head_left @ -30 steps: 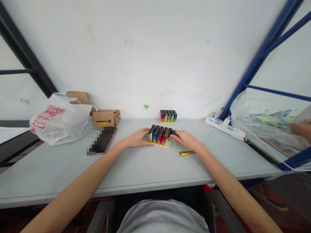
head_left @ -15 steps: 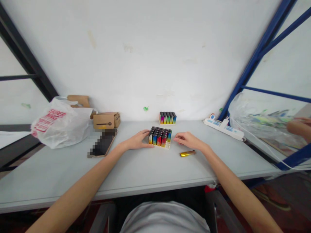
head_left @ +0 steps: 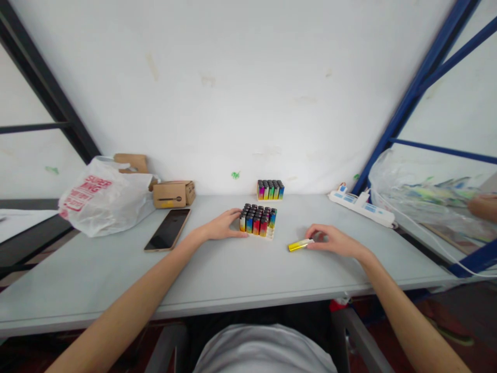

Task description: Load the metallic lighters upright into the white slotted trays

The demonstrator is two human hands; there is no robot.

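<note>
Several colourful lighters point(head_left: 256, 224) with black tops stand upright in rows in a pale tray point(head_left: 269, 234). The tray's front right corner shows bare slots. At its left side, my left hand point(head_left: 223, 225) grips the tray of lighters, thumb at the front corner and fingers along the side. A single yellow lighter point(head_left: 298, 245) lies on its side on the table, right of the tray. My right hand point(head_left: 330, 240) has its thumb and fingers closed around the top end of this lighter.
A second block of lighters point(head_left: 271, 190) stands against the wall. To the left are a phone point(head_left: 167, 230), a cardboard box point(head_left: 173, 195) and a white plastic bag point(head_left: 104, 199). A power strip point(head_left: 361, 209) lies at the right, near a blue frame point(head_left: 411, 103). Another person's hand point(head_left: 483, 207) shows at the far right.
My right hand has moved from beside the tray, right and towards me, and has taken hold of the yellow lighter's top end. My left hand stays at the tray.
</note>
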